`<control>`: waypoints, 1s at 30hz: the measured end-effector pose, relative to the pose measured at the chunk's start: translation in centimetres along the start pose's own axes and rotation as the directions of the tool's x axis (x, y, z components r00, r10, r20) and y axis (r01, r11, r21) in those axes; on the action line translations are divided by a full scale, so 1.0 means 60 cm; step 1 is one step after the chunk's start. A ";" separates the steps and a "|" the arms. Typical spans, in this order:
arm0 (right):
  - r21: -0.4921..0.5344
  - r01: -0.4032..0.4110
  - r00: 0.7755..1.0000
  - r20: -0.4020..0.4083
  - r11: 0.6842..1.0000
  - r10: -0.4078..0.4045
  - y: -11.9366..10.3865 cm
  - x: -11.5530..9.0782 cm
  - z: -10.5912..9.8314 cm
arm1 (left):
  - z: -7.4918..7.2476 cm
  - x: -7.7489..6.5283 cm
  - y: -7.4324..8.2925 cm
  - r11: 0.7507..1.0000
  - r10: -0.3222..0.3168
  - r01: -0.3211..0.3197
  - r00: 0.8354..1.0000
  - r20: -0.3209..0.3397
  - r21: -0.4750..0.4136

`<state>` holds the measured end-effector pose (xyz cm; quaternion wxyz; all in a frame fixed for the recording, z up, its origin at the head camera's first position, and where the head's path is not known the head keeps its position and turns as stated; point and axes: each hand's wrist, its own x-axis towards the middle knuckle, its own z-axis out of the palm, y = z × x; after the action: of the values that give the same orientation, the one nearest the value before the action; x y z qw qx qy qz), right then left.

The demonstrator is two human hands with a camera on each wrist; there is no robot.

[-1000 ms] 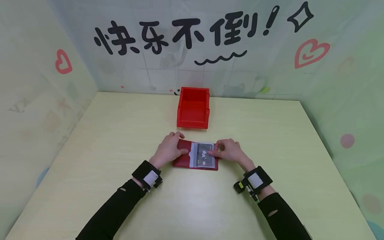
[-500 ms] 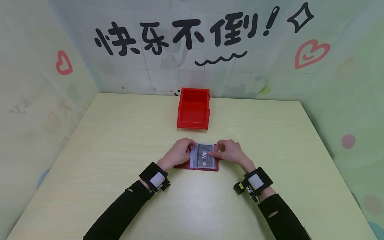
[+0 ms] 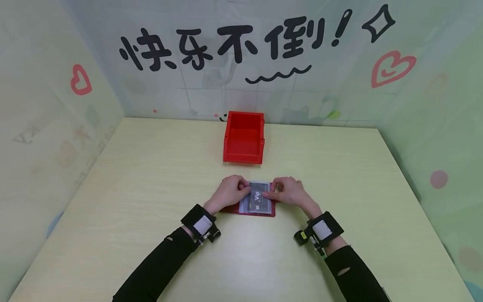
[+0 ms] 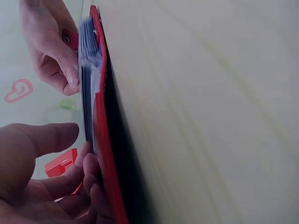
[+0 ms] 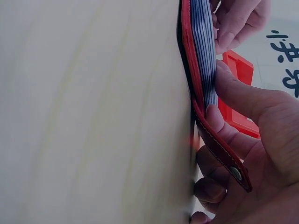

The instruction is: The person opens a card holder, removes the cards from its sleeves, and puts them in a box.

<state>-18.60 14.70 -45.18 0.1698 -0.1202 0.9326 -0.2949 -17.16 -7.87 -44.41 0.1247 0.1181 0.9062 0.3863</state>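
Observation:
A red card holder (image 3: 230, 209) lies spread on the table, its clear plastic sleeves stacked on the right side. Behind the top sleeve shows a dark grey card (image 3: 257, 201) marked "Vip". My right hand (image 3: 289, 191) pinches the right edge of the sleeves, thumb on top and index finger below; in the right wrist view the red snap strap (image 5: 224, 154) hangs by its fingers. My left hand (image 3: 230, 192) is at the card's left edge. In the left wrist view its curved fingers (image 4: 91, 168) touch the sleeve's edge, while the thumb (image 4: 60, 135) stands slightly apart.
A red open bin (image 3: 243, 144) stands behind the card holder, near the back wall. The pale wooden table (image 3: 158, 167) is bounded by printed curtain-like walls on the back and sides. Both wrists wear black camera bands.
My left hand has moved right, from the holder's red left cover to the left edge of the card. The right hand keeps its pinch and has barely moved.

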 end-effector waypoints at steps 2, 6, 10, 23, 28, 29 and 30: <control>0.000 -0.004 1.000 0.003 1.000 0.004 0.000 0.000 0.000 | 0.002 0.003 0.000 1.000 -0.019 0.019 1.000 -0.002 -0.008; 0.000 -0.016 1.000 0.007 1.000 0.016 -0.001 -0.002 0.000 | 0.003 0.007 -0.001 0.997 -0.064 0.064 0.998 0.013 -0.032; 0.001 -0.015 1.000 0.009 1.000 0.015 -0.002 -0.001 0.000 | 0.003 0.011 -0.003 0.992 -0.120 0.121 0.992 0.029 -0.034; -0.016 -0.013 1.000 -0.010 1.000 0.013 -0.001 0.005 -0.001 | -0.003 0.021 0.009 0.978 -0.205 0.206 0.978 0.034 -0.028; -0.012 -0.012 1.000 -0.011 1.000 0.012 0.001 0.005 -0.002 | 0.000 0.025 0.008 0.977 -0.210 0.211 0.977 0.039 -0.015; -0.010 -0.013 1.000 -0.011 1.000 0.013 0.001 0.006 -0.002 | 0.000 0.025 0.008 0.977 -0.212 0.213 0.976 0.041 -0.015; -0.011 -0.012 1.000 -0.010 1.000 0.012 0.001 0.006 -0.002 | 0.000 0.025 0.008 0.977 -0.213 0.214 0.976 0.044 -0.016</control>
<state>-19.01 14.70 -45.20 0.1662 -0.1139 0.9358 -0.2893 -18.50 -7.08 -44.28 0.1854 0.0269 0.9068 0.3776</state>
